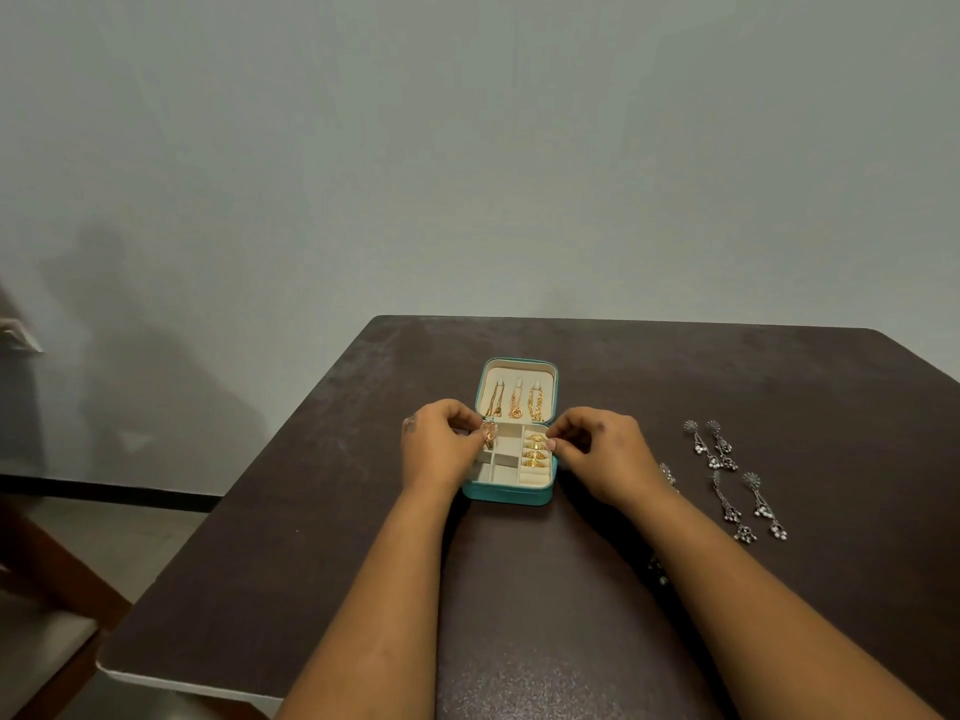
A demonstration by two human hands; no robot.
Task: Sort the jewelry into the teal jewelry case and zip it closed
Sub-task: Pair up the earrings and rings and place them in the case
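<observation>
Head view, just the one: teal jewelry case [506,492] open on the dark table [675,366], a bit above frame center, gold chains [517,400] hanging in the raised lid, gold rings [536,452] lined up in the right-hand slot. Left hand [441,441] at the case's left edge, fingers curled, pinching a rose-gold piece [489,433] over the upper-left compartment. Right hand [597,449] at the right edge, fingertips pinched narrow by the rings; can't tell if anything's actually in them. Silver dangly earrings [737,480] spread out at center right.
</observation>
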